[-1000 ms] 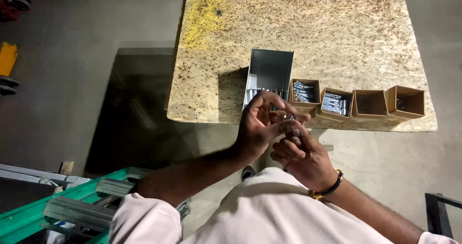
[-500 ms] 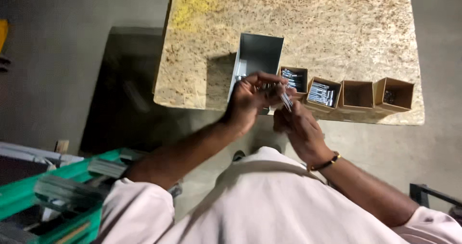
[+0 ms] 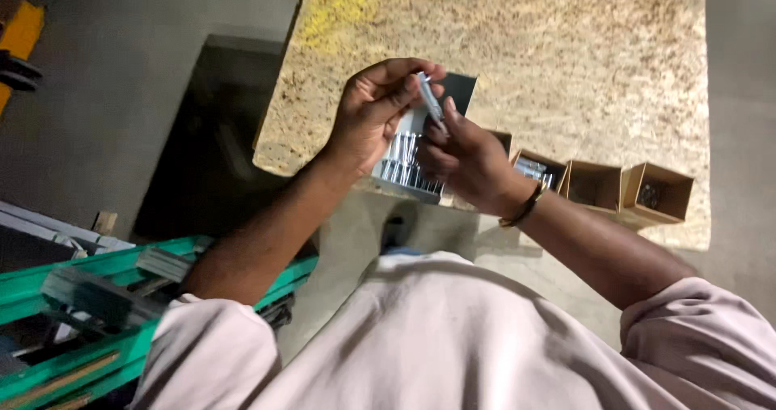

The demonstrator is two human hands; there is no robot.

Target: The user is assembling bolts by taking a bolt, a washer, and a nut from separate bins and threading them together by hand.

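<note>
Metal bolt (image 3: pixel 429 99) is pinched by both the left hand (image 3: pixel 373 112) and right hand (image 3: pixel 467 161), above the speckled board's (image 3: pixel 566 54) near edge.

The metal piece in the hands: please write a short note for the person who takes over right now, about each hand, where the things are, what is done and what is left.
Left hand: grip on the upper part of a slim metal piece, held above the table.
Right hand: fingers on the same piece from below.
Things: grey box of metal parts under the hands; three small cardboard boxes in a row to its right, at the table edge.
Done: one piece is out of the boxes, in hand.
Left: the piece is not yet set down; many parts remain in the grey box.
</note>
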